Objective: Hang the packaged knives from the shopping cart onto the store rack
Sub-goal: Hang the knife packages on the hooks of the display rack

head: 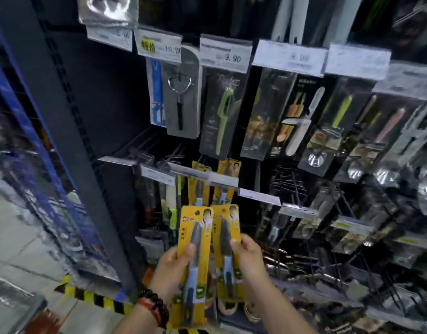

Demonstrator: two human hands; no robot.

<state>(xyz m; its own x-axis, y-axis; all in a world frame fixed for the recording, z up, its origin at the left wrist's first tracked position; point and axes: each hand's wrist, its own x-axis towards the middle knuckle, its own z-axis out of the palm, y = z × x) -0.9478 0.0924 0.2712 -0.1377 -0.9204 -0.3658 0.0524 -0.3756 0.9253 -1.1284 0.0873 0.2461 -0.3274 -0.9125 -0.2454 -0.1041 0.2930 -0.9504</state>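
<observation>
Left hand [175,262], lower centre of the frame, grips one yellow knife pack [195,259] with thumb across its face at mid-height; a beaded bracelet [154,307] sits on that wrist. Just to its right, the right hand [247,255] pinches a second yellow knife pack [225,249] at its right edge, thumb on the front. Both packs stand near upright, long axis vertical, hang ends uppermost, side by side and overlapping slightly.

Governing relation: matching yellow packs [228,172] already hang on rack pegs directly above, centre frame, behind a price strip [222,180]. The held packs' top ends lie just below that row, so the move is judged to be up and forward; both hands appear about equally near.

Legible writing: price tags in the upper frame read 10.00 [172,49], 9.90 [232,58] and, further right, a blurred figure (probably 9.00). Pack lettering is too blurred to read; no cart identifiable
</observation>
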